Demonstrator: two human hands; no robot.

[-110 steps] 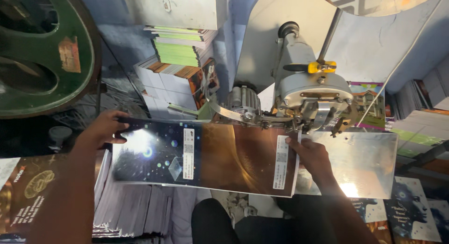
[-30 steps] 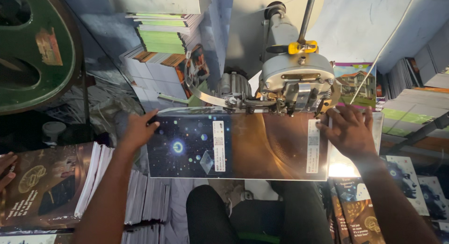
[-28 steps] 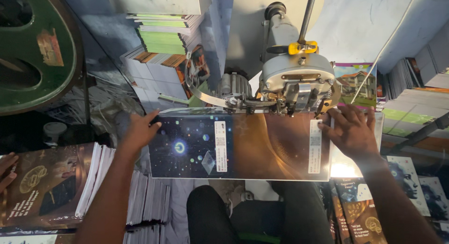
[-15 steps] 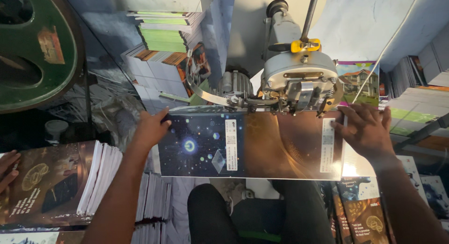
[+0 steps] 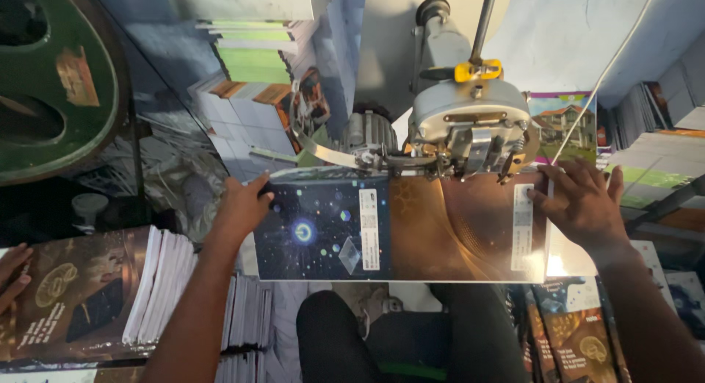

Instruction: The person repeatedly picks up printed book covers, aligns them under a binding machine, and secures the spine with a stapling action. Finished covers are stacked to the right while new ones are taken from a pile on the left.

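An opened booklet cover (image 5: 400, 229), dark starry blue on its left half and glossy brown on its right, lies spread under the head of a grey metal stitching machine (image 5: 466, 129). My left hand (image 5: 241, 207) grips the cover's upper left edge. My right hand (image 5: 584, 203) lies flat with fingers spread on the cover's right edge, over the shiny metal saddle (image 5: 569, 262). The machine's head sits right above the fold line at the cover's top.
A stack of brown-covered booklets (image 5: 95, 295) lies at lower left, with another person's fingers (image 5: 13, 273) on it. More booklet piles (image 5: 580, 331) sit at lower right. A large green flywheel (image 5: 51, 82) is upper left. Stacked paper bundles (image 5: 250, 82) stand behind. My legs (image 5: 345, 342) are below.
The booklet cover and both my hands have shifted to the right under the machine head. My grip on both edges is unchanged.
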